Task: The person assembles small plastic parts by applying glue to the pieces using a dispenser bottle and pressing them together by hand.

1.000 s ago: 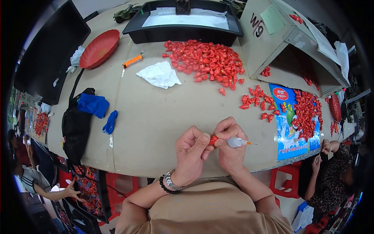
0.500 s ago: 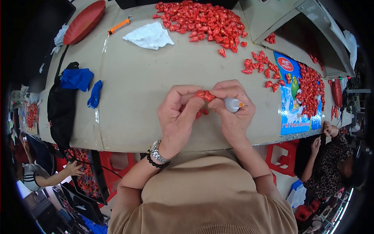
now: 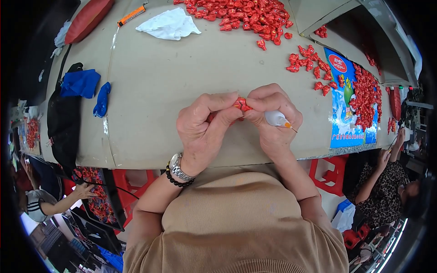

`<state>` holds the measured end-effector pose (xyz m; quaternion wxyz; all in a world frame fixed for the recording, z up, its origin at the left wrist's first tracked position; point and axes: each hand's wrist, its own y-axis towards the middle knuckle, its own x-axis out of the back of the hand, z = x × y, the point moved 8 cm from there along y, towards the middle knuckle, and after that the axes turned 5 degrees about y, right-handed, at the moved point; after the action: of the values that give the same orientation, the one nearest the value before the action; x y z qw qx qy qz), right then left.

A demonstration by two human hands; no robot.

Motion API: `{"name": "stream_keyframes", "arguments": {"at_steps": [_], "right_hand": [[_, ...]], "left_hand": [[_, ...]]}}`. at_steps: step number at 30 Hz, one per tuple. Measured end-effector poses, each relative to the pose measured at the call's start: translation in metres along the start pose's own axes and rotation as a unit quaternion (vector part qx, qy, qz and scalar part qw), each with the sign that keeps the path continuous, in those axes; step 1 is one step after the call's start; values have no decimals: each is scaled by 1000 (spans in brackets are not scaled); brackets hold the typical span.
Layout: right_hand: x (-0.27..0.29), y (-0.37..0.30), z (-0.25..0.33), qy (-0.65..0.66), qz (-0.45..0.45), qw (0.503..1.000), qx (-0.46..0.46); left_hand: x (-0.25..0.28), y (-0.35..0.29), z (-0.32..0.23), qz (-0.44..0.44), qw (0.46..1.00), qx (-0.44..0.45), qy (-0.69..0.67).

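Observation:
Between my two hands, over the near middle of the table, is a small glossy red plastic piece [image 3: 241,104]. My left hand [image 3: 202,125] pinches it from the left with thumb and forefinger; more red shows under its fingers. From the right, the thumb and forefinger of my right hand [image 3: 278,120] press on the same piece. That hand also keeps a small white bottle [image 3: 275,118] with an orange, needle-like tip in its palm, the tip pointing to the lower right. My fingers hide most of the red piece.
A large heap of red pieces [image 3: 255,16] lies at the far side, with more on a blue printed sheet [image 3: 339,109] at right. A white cloth [image 3: 169,23], an orange tube [image 3: 131,15], blue cloth [image 3: 81,83] and red tray [image 3: 88,20] lie left. Co-workers sit at both sides.
The view has shifted slightly, so the table things sit higher. My fingers have closed further round the red piece, and the bottle's tip has tilted more downward.

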<state>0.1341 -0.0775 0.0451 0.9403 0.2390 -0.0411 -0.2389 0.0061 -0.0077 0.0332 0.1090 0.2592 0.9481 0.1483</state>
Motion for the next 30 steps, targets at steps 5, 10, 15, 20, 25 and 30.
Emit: {"name": "stream_keyframes", "arguments": {"at_steps": [5, 10, 15, 20, 25, 30], "right_hand": [[-3, 0, 3, 32, -3, 999, 8], [3, -3, 2, 34, -16, 999, 8], [3, -2, -2, 58, -23, 996, -58], [22, -2, -3, 72, -71, 988, -119], [83, -1, -12, -45, -150, 969, -193], [140, 1, -17, -371, -146, 899, -180]], "left_hand": [[1, -2, -3, -1, 999, -25, 31], [-4, -1, -5, 1, 999, -42, 30], [-1, -2, 1, -12, 998, 13, 56], [-18, 7, 5, 31, 994, 100, -15], [-11, 4, 39, -9, 887, 335, -317], [-10, 0, 34, 2, 847, 375, -377]]}}
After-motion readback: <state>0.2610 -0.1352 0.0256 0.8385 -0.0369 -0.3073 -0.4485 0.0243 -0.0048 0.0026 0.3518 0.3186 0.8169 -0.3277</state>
